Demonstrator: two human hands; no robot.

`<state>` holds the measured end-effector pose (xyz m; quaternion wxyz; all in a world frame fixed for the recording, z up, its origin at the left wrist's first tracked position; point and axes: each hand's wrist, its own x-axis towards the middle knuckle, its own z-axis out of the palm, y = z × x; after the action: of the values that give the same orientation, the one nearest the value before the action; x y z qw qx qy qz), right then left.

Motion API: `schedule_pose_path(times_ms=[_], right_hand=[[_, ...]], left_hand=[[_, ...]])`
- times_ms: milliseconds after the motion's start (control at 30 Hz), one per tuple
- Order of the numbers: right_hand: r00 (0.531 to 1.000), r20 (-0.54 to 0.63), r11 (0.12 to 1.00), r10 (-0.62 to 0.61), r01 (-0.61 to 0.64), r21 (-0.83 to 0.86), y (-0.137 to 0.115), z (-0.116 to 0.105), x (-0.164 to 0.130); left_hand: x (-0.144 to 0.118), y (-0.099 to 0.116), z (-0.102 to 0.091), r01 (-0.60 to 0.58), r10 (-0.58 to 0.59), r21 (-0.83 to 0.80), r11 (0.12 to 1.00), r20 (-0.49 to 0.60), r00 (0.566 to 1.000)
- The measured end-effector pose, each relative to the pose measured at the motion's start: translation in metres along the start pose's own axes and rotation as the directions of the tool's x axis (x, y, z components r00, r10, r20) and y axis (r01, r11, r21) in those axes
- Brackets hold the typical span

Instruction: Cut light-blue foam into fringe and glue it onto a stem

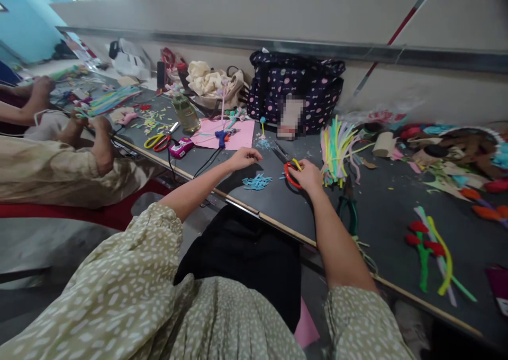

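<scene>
My right hand (309, 176) is wrapped round the handles of a pair of scissors (292, 176) with red and yellow grips. The blades point up and to the left, above the dark table. My left hand (243, 159) hovers to the left of them, fingers loosely bent and apart, with nothing visible in it. Just below and between the hands lies a pile of short blue pipe cleaner pieces (257, 181). Beyond the scissors, a small stem with a blue and yellow tip (262, 127) stands near some blue scraps (263, 142).
Right of my right hand are a bundle of pastel pipe cleaners (337, 148) and green-handled pliers (349, 212). A blue glue gun (223, 136) rests on pink paper (244, 132). A dark patterned bag (270, 84) stands behind. Another person's hands (101, 137) are at the left.
</scene>
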<state>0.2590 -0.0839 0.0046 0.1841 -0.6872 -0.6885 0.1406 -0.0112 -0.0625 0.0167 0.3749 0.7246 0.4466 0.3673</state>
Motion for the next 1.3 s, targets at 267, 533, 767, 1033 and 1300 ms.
schedule_pose_path(times_ms=[267, 533, 767, 1033, 1300], right_hand=[[0.998, -0.053, 0.994, -0.02, 0.014, -0.108, 0.0, 0.003, 0.0], [0.987, -0.136, 0.984, -0.082, 0.059, -0.166, 0.002, 0.006, 0.001], [0.984, -0.178, 1.0, 0.011, -0.012, -0.006, 0.004, 0.006, 0.004], [0.966, -0.198, 0.931, 0.166, -0.088, 0.353, 0.014, 0.012, 0.015], [0.962, -0.209, 0.893, 0.174, -0.065, 0.444, 0.023, 0.017, 0.021]], left_hand=[[0.02, 0.026, 0.015, -0.196, 0.118, 0.763, 0.616, 0.156, 0.981], [0.051, 0.027, 0.027, -0.099, -0.042, 0.906, 0.412, 0.127, 0.991], [0.065, 0.014, -0.002, 0.121, -0.133, 0.845, 0.52, -0.06, 0.989], [0.07, 0.022, 0.024, 0.019, -0.127, 0.707, 0.707, 0.1, 0.987], [0.064, 0.047, 0.063, -0.103, -0.15, 0.55, 0.829, 0.395, 0.906]])
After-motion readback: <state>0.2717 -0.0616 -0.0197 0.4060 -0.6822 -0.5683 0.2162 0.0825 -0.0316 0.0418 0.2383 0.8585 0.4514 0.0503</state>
